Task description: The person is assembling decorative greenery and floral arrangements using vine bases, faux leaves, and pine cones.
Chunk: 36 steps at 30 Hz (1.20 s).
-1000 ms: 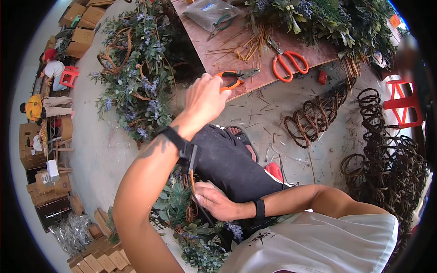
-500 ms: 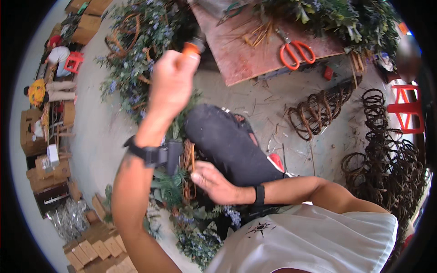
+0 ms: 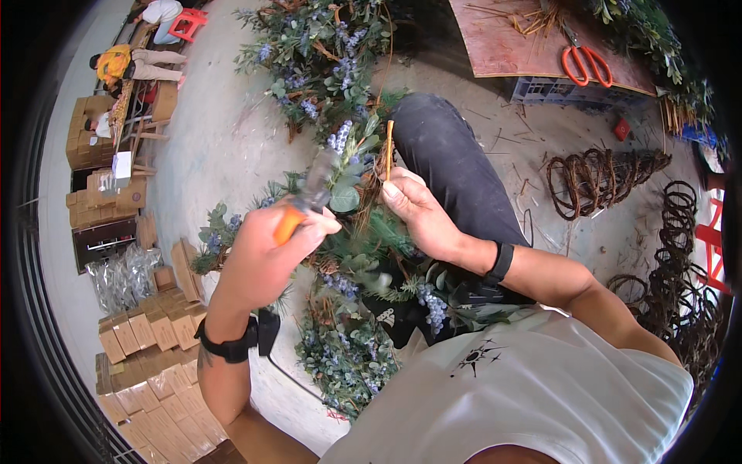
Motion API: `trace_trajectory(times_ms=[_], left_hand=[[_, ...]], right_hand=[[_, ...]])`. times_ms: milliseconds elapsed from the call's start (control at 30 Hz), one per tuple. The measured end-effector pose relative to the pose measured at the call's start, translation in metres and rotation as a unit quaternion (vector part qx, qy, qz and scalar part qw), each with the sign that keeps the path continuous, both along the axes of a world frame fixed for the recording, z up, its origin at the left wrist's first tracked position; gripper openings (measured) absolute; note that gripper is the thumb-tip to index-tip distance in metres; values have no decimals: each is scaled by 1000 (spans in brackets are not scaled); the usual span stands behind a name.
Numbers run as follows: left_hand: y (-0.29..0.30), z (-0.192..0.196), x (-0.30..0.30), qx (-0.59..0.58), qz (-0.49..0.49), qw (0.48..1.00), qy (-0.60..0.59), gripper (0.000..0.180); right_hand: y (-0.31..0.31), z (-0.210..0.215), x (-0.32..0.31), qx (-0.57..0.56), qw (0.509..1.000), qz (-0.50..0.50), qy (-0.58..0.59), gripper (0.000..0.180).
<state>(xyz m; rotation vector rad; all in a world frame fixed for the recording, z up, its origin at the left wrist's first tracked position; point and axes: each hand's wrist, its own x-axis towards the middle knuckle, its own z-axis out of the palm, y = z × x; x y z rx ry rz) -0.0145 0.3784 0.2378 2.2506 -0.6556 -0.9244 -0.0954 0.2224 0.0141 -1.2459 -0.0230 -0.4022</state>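
My left hand (image 3: 267,251) grips an orange-handled cutter (image 3: 303,203), its blurred metal jaws pointing up toward the greenery. My right hand (image 3: 417,210) pinches a brown twig stem (image 3: 388,151) that stands upright out of a leafy wreath (image 3: 352,271) with blue berries, resting on my lap. The wreath lies between both hands, across my black trouser leg (image 3: 456,166). A black band sits on each wrist.
A wooden board (image 3: 525,46) at the top holds orange scissors (image 3: 585,63) and twigs. Bare vine rings (image 3: 603,174) lie on the floor at right. More greenery (image 3: 325,54) is piled ahead. Cardboard boxes (image 3: 135,340) stack at left; people sit far left.
My left hand has come down from the board with the orange-handled cutter to the wreath on my lap. My right hand has shifted up to hold the twig stem.
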Motion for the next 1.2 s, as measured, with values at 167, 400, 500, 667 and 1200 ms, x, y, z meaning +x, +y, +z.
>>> trace_trajectory(times_ms=[167,400,500,667,1200], left_hand=[[-13,-16,-2,208,-132,944,-218,17],[-4,-21,4,181,-188,931,-256,17],[-12,-16,6,206,-219,922,-242,16],[-20,-12,14,216,-227,925,-217,14],[-37,-11,16,248,-224,918,-215,19]], right_hand=[[6,0,-7,-18,999,35,-3,33],[1,8,-11,-81,995,52,7,30],[-1,15,-12,-95,992,76,19,29],[-4,15,-14,-115,986,103,57,27],[-4,10,-8,-78,993,79,29,27]])
